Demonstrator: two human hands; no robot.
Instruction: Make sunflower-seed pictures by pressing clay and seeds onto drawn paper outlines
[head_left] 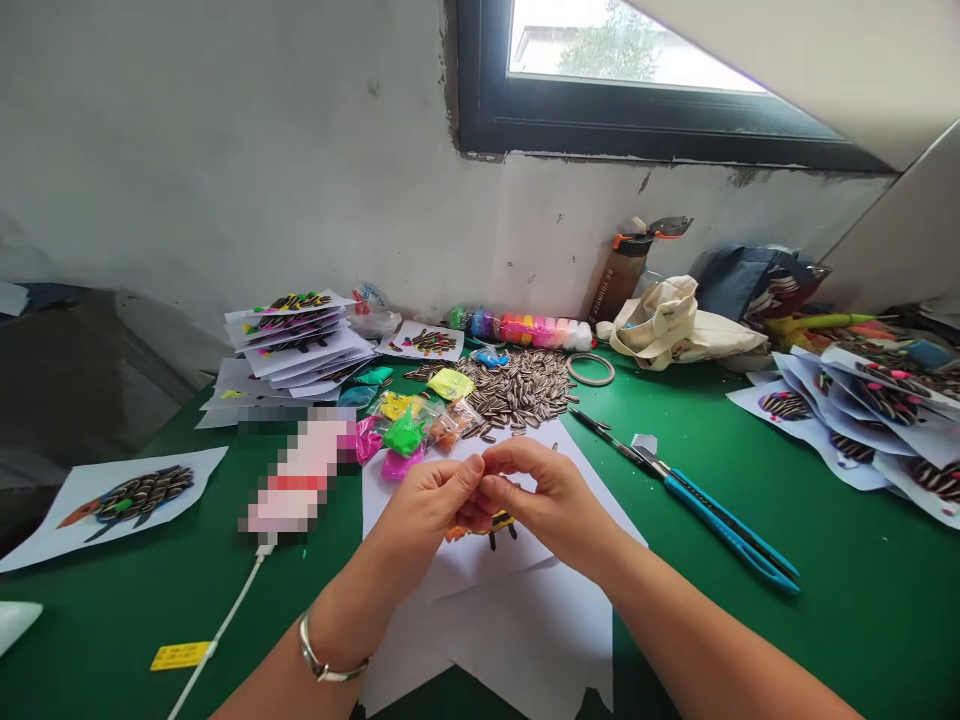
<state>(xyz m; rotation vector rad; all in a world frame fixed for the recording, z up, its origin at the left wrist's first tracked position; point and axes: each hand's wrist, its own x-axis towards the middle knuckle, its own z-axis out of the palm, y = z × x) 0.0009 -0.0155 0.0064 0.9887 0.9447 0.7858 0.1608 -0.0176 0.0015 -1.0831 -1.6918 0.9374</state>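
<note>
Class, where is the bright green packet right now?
In the head view, the bright green packet lies left of centre, beyond the left hand, just left of the orange packet.

This looks like a craft workroom. Striped brown seeds (517,385) lie far on the flat green tabletop (862,600); decorated white paper sheets (300,345) stand stacked far left.

A slim, curved, silver-coloured metal bangle (321,672) is worn on the left wrist (346,618); both hands (420,505) and forearms (712,620) are left bare.
</note>
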